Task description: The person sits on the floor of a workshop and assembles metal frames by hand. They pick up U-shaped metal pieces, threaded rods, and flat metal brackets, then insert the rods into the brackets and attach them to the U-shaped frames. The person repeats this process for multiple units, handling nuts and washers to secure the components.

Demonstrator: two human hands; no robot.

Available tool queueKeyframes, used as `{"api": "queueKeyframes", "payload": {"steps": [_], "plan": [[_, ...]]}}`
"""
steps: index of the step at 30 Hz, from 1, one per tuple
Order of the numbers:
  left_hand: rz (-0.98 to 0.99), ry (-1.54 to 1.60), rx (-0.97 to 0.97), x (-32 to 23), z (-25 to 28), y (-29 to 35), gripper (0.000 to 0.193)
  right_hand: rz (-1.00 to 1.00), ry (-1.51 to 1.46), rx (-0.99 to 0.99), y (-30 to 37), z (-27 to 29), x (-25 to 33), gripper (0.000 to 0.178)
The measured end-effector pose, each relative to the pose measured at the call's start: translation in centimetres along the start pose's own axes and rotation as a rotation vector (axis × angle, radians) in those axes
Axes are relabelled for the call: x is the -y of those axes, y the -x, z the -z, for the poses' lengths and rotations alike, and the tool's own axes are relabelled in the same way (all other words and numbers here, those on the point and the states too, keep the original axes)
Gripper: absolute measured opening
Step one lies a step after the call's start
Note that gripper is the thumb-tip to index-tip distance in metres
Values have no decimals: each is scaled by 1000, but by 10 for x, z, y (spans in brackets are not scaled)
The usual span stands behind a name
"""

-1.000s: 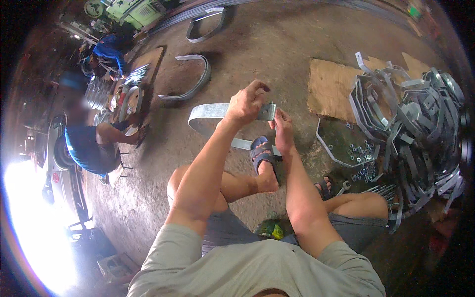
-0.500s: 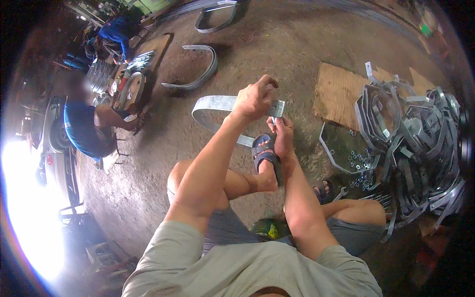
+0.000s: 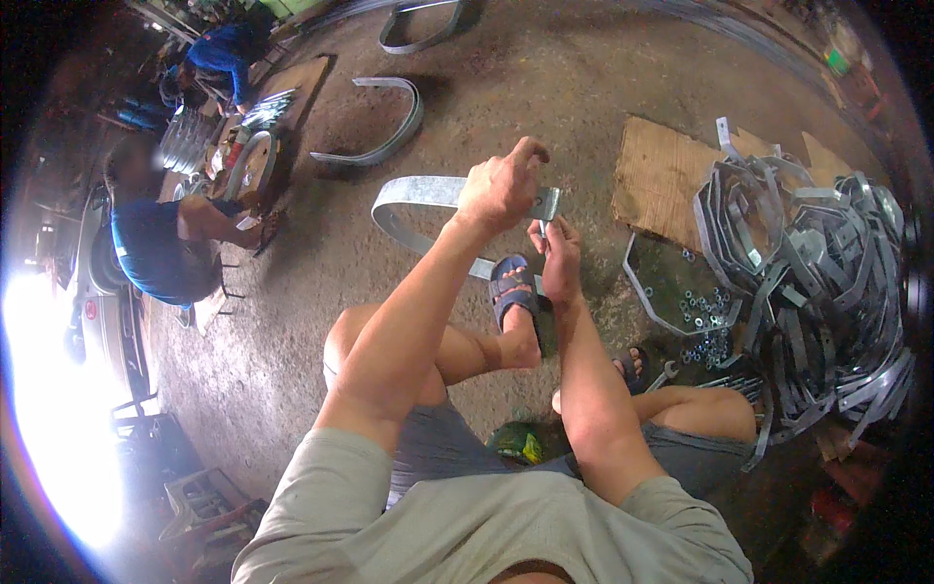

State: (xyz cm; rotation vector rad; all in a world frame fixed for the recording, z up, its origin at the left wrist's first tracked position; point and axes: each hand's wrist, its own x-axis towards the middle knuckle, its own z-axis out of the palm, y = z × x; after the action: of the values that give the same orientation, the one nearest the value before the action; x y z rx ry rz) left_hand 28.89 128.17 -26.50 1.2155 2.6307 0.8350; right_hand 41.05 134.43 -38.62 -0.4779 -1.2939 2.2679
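A curved grey metal strap (image 3: pixel 418 191), bent into a U, is held up in front of me with its bend to the left. My left hand (image 3: pixel 498 190) is closed over its upper arm close to the end, the index finger raised above it. A hole shows in the strap's flat end, to the right of that hand. Just beneath this end, my right hand (image 3: pixel 559 263) pinches a small shiny metal piece, mostly hidden by the fingers. The strap's lower arm reaches behind my sandalled foot (image 3: pixel 513 287).
At right lies a heap of bent metal straps (image 3: pixel 798 282), beside a cardboard sheet (image 3: pixel 664 180), loose nuts (image 3: pixel 705 316) and a wrench (image 3: pixel 664 375). Two more curved straps (image 3: pixel 413 122) rest on the floor ahead. At left, a person in blue (image 3: pixel 161 248) sits low; another bends farther back.
My hands and the strap stay in nearly the same hold, with the right hand still at the strap's end. The whole view has shifted slightly.
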Motion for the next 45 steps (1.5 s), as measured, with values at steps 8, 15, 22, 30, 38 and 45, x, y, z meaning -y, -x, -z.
{"api": "queueKeyframes", "payload": {"steps": [8,15,22,30,38,45], "plan": [[64,31,-1,-6,0,-2,24,11,-32,11,-3,-1,2,36],[52,-19,-11,-5,-1,-2,23,32,-26,4,-5,-2,1,37],[53,-44,41,-6,-4,0,22,-37,-76,46,-9,4,0,33],[98,-69,-36,-5,-4,4,24,-47,-99,37,-9,1,2,35],[202,-96,-16,-10,-10,-6,43,515,625,-235,-89,-13,63,35],[85,-78,-90,-8,-6,16,52,-35,1073,-160,-33,-59,90,43]]}}
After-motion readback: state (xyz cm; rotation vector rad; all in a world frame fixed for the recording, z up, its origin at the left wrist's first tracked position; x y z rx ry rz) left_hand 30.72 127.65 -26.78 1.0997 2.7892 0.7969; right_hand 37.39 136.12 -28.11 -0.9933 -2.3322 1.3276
